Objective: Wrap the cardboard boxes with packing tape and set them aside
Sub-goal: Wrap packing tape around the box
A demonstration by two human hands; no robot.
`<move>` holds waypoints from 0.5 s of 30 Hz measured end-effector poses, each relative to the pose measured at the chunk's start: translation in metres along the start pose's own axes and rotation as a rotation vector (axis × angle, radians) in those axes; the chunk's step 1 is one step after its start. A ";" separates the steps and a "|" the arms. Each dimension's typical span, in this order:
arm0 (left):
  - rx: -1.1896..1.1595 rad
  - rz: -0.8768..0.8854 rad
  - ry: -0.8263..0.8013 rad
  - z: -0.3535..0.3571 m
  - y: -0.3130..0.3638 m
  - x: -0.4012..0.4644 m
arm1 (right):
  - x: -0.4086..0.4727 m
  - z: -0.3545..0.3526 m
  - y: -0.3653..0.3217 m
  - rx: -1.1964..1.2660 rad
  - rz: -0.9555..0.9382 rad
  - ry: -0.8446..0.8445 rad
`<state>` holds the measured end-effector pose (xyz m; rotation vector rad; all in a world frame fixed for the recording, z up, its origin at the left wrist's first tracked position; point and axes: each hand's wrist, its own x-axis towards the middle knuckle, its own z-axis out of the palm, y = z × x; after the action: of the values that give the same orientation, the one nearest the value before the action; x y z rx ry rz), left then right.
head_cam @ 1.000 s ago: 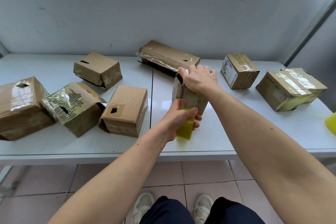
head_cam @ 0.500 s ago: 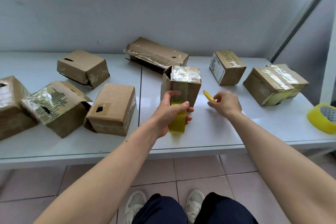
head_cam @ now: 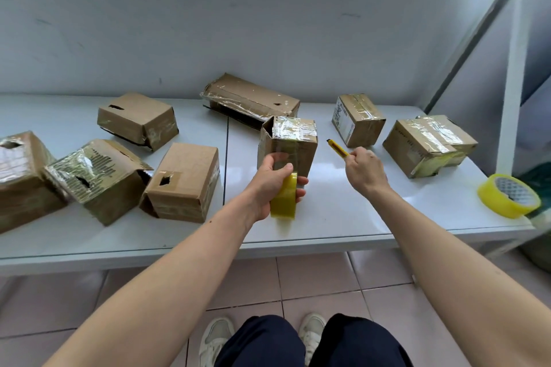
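L hand (head_cam: 269,180) grips tape roll (head_cam: 284,199); R hand (head_cam: 365,171) grips cutter (head_cam: 337,148)

White table (head_cam: 343,217) bears cardboard boxes (head_cam: 183,182), tape roll (head_cam: 508,199).

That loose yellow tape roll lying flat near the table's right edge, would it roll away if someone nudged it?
Probably not: the spare tape roll lies flat on its side, so it would likely slide. The table looks glossy, and the edge is close, so a firm push might send it off.

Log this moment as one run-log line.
left hand: grips yellow tape roll | right hand: holds yellow utility knife | small taped cardboard box: tape uncut | step: cut
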<state>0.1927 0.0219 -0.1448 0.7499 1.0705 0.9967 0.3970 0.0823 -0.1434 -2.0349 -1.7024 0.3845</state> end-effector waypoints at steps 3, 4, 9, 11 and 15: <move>0.013 -0.013 0.008 0.001 0.005 -0.004 | -0.022 -0.016 -0.010 0.051 -0.147 0.187; 0.022 -0.016 0.009 0.002 0.006 -0.005 | -0.028 -0.018 -0.014 0.069 -0.256 0.245; 0.056 -0.024 0.017 0.003 0.013 -0.007 | -0.052 -0.013 -0.022 -0.097 -0.699 0.282; 0.078 -0.029 0.020 0.002 0.014 -0.008 | -0.055 -0.009 -0.023 -0.161 -0.735 0.295; 0.098 -0.028 0.023 0.002 0.013 -0.007 | -0.054 -0.004 -0.027 -0.249 -0.692 0.307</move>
<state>0.1898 0.0200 -0.1301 0.8020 1.1533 0.9361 0.3660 0.0327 -0.1303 -1.4122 -2.1708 -0.3624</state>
